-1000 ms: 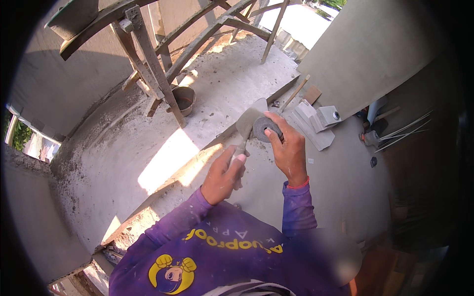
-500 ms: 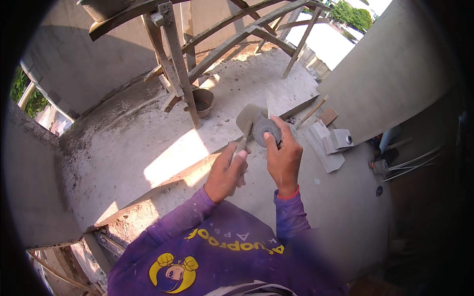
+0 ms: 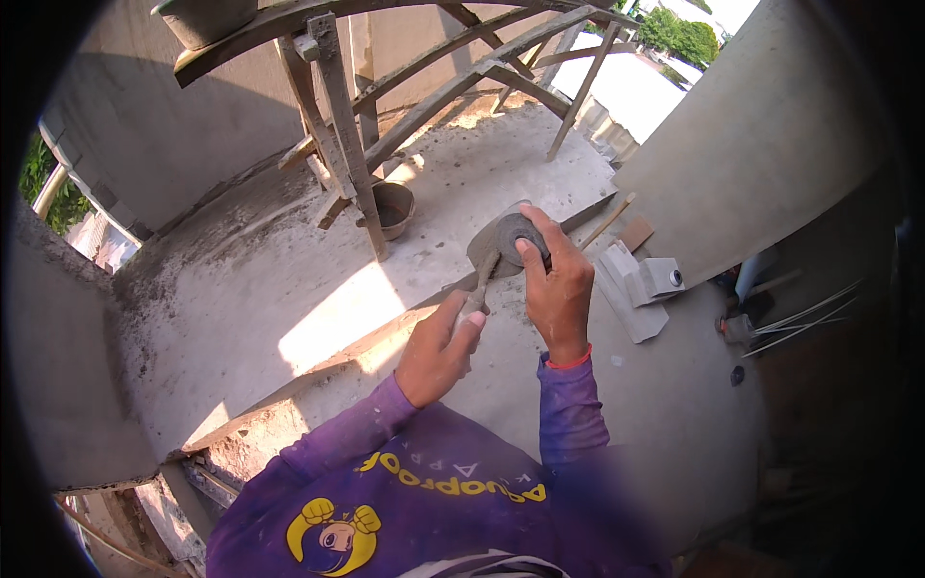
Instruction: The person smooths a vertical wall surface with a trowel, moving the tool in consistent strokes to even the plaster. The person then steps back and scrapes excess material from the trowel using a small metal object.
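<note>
My left hand (image 3: 438, 352) is closed round the handle of a trowel (image 3: 487, 249), whose blade points away from me and is coated with grey, mortar-like paste. In my right hand (image 3: 561, 289) is a round grey disc (image 3: 521, 237) with a darker ring at its middle, gripped between thumb and fingers. The disc overlaps the far right part of the blade; whether the two touch, I cannot tell. Both hands are held up in front of me, above the edge of a concrete step.
Wooden scaffolding (image 3: 352, 144) stands on the raised concrete slab (image 3: 231, 318), with a bucket (image 3: 393, 207) by its leg. Another bucket (image 3: 204, 19) sits on a plank at upper left. White blocks (image 3: 636, 289), a stick (image 3: 609, 220) and thin rods (image 3: 805, 320) lie right, near a curved wall (image 3: 761, 144).
My right hand has moved the disc slightly away from me, so it now covers more of the trowel blade. The left hand keeps its hold on the trowel, nearly in place.
</note>
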A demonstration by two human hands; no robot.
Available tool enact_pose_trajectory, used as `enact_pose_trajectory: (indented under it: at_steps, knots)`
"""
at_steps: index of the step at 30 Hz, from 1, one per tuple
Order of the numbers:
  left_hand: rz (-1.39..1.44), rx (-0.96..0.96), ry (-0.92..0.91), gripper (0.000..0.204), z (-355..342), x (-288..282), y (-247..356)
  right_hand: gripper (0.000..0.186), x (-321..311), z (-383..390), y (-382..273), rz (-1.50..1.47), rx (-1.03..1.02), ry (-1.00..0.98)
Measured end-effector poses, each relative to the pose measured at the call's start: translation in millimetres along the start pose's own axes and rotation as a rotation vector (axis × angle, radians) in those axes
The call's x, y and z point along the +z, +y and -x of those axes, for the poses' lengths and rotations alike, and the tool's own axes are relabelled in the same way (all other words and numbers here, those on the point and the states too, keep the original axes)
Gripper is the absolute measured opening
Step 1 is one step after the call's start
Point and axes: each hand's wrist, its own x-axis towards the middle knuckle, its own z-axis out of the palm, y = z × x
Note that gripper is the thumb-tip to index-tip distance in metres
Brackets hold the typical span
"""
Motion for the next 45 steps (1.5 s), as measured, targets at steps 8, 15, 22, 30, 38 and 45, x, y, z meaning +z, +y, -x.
enact_pose_trajectory:
  at_steps: [8,15,22,30,38,45]
  knots:
    - [-0.299,0.16,0.011,0.039,3,-7,0,0.039,-11,-4,1,0.085,-0.087,-0.062]
    - [-0.389,0.329,0.024,0.037,-2,-12,-7,0.038,-14,-8,4,0.082,-0.131,-0.046]
    - [-0.439,0.327,-0.005,0.032,0,-16,12,0.038,-18,-9,7,0.07,-0.173,-0.032]
    - [-0.454,0.372,-0.025,0.033,-1,-23,21,0.038,-31,-14,-2,0.097,-0.123,-0.107]
    - [-0.696,0.416,-0.124,0.036,-9,-41,34,0.041,-42,-23,-15,0.142,-0.309,-0.309]
    - [-0.889,0.388,-0.19,0.033,-8,-48,55,0.041,-47,-29,-21,0.152,-0.378,-0.34]
